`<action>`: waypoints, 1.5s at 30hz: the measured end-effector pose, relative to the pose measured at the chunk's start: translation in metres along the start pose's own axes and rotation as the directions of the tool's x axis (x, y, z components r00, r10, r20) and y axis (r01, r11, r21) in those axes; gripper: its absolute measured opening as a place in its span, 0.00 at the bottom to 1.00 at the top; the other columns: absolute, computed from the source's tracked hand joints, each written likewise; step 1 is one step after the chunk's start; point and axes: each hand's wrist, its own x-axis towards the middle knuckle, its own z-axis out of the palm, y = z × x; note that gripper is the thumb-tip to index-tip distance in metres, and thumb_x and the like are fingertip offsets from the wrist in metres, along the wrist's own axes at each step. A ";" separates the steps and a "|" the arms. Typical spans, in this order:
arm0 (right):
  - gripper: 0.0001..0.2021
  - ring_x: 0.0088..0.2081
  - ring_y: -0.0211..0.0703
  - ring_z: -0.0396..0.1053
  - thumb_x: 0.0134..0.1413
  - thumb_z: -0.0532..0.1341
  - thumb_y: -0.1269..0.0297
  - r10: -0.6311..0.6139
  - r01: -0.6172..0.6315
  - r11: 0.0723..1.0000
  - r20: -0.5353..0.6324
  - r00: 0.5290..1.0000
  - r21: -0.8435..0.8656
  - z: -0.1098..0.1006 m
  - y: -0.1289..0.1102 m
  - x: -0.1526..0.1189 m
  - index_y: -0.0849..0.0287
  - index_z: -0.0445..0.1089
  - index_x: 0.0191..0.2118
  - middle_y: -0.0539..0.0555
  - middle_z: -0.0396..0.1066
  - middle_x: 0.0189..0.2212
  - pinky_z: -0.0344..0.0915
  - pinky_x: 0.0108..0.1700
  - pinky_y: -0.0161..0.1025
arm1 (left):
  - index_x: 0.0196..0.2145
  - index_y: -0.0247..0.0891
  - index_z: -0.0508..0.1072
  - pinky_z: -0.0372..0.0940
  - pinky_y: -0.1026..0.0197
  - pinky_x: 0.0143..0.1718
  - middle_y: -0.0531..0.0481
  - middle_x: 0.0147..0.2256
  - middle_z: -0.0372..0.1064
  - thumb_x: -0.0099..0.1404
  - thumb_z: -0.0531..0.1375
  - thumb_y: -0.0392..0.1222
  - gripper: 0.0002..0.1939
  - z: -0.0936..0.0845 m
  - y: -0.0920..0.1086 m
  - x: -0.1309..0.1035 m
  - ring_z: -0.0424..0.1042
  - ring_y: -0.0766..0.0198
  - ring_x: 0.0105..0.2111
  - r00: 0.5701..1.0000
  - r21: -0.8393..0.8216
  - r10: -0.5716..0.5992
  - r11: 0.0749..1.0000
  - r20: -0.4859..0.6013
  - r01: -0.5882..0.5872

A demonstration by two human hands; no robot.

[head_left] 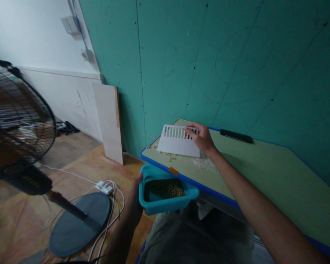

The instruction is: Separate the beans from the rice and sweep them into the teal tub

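Observation:
My left hand (136, 200) grips the left end of a teal plastic container (167, 206), held just below the table's front edge. Inside the container lie dark green grains and a patch of tan ones. Over the table, my right hand (200, 136) is closed on the slotted top of a white scraper (178, 146). Its lower edge is at the tabletop. Tan beans (172, 158) are scattered near the table edge beside the scraper. A patch of small whitish grains (205, 164) lies under and near my right wrist.
The pale green table (261, 165) has a blue rim and stands against a green wall. A black oblong object (236, 136) lies at its back edge. At left are a standing fan (24, 172), cables and a power strip (104, 187).

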 end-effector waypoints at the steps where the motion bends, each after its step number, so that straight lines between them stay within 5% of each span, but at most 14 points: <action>1: 0.11 0.30 0.46 0.71 0.52 0.65 0.53 0.001 -0.001 1.000 0.001 1.000 0.005 0.001 0.000 0.000 0.56 0.75 0.34 0.52 0.76 0.27 0.66 0.34 0.44 | 0.43 0.36 0.82 0.68 0.49 0.57 0.44 0.40 0.84 0.58 0.67 0.58 0.24 0.000 0.000 0.000 0.77 0.44 0.53 1.000 0.002 0.006 1.000 0.005 -0.006; 24: 0.10 0.30 0.44 0.71 0.53 0.65 0.55 -0.020 0.016 0.999 0.086 0.996 0.048 0.007 0.000 -0.006 0.57 0.76 0.33 0.53 0.76 0.29 0.65 0.34 0.42 | 0.47 0.35 0.81 0.68 0.48 0.57 0.43 0.42 0.84 0.61 0.65 0.57 0.25 -0.004 -0.003 0.005 0.78 0.44 0.51 1.000 -0.002 0.005 1.000 0.009 -0.005; 45: 0.11 0.23 0.41 0.72 0.50 0.67 0.57 0.090 -0.136 0.979 0.272 0.958 0.154 0.005 -0.003 -0.010 0.60 0.74 0.31 0.53 0.75 0.23 0.64 0.25 0.36 | 0.44 0.35 0.82 0.70 0.50 0.54 0.44 0.40 0.84 0.60 0.67 0.57 0.24 -0.003 -0.002 0.005 0.79 0.44 0.49 0.999 0.007 0.015 1.000 0.046 -0.015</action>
